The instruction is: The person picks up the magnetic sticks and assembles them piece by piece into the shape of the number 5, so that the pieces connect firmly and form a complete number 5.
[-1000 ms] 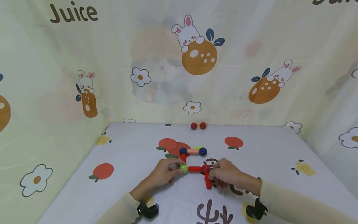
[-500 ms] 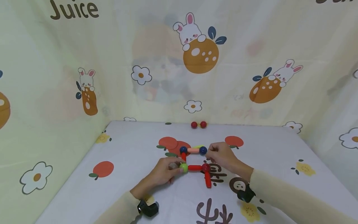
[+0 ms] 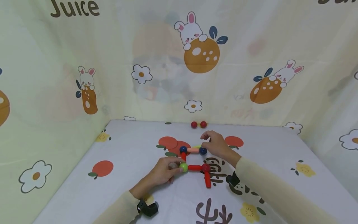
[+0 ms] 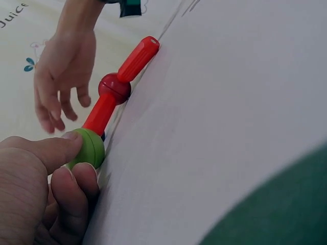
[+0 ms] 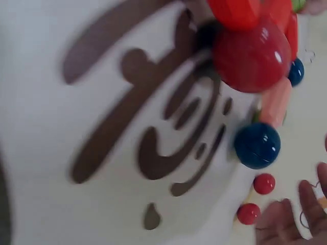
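My left hand [image 3: 162, 171] pinches the lime-green ball [image 4: 91, 148] of a ball-and-stick toy between thumb and fingers. A red stick [image 3: 195, 168] leads from it to a dark red ball [image 4: 114, 89], and another red stick [image 3: 208, 180] juts from that towards me. On the far side a short red stick joins the green ball to a navy ball [image 3: 183, 150]; a pink stick [image 3: 193, 150] links this to a second navy ball [image 5: 257, 145]. My right hand [image 3: 219, 145], fingers loosely bent and holding nothing, hovers beside and above that second navy ball.
Two red balls [image 3: 194, 124] with a yellow piece between them lie at the table's back edge. A yellow-green stick [image 3: 197, 146] shows just behind the pink one. A printed cloth [image 3: 126, 149] covers the table, and a curtain [image 3: 156, 37] hangs behind.
My right hand has left the dark red ball and its near stick, moving away from me past the second navy ball. The left hand stays on the green ball.
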